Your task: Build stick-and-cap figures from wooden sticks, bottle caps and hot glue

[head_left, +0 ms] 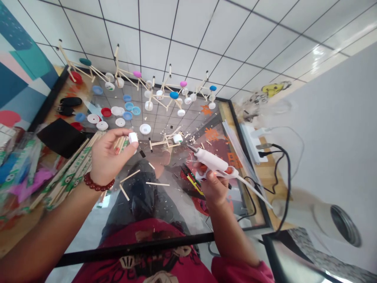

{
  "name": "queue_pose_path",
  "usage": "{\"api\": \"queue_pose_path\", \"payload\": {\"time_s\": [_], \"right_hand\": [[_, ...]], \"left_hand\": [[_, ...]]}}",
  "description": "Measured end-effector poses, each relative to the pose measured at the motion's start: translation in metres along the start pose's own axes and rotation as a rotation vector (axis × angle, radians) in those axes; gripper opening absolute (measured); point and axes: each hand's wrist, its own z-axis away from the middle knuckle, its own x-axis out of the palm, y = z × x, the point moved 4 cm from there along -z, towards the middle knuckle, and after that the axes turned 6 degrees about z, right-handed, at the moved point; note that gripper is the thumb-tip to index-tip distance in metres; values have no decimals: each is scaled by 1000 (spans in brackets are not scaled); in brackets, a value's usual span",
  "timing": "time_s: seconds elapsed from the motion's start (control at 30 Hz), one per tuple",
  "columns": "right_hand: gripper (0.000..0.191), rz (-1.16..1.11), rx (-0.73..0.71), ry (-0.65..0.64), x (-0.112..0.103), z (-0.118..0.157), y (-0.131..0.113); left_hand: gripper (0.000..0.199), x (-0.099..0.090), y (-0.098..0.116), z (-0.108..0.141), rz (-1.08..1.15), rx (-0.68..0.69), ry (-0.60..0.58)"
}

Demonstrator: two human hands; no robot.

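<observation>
At nine o'clock, the left hand (107, 155) pinches a small white piece (133, 138) between thumb and finger, and at four the right hand (216, 186) is wrapped round a glue gun (213, 160), nozzle (192, 148) towards ten, where a steady piece and fingertips clear of the probably hot tip seem wisest.

Qty: 1 glue gun (215, 160), 5 model seats (174, 95), 6 lt. blue caps (79, 117).
</observation>
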Motion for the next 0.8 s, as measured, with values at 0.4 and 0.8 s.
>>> {"api": "queue_pose_path", "payload": {"time_s": [0.4,0.8], "right_hand": [[22,507,-221,-486,22,13,-20],[23,714,-487,-599,37,15,-31]], "left_hand": [[14,22,17,22,-528,569,-253],[17,32,24,36,-629,686,-335]]}}
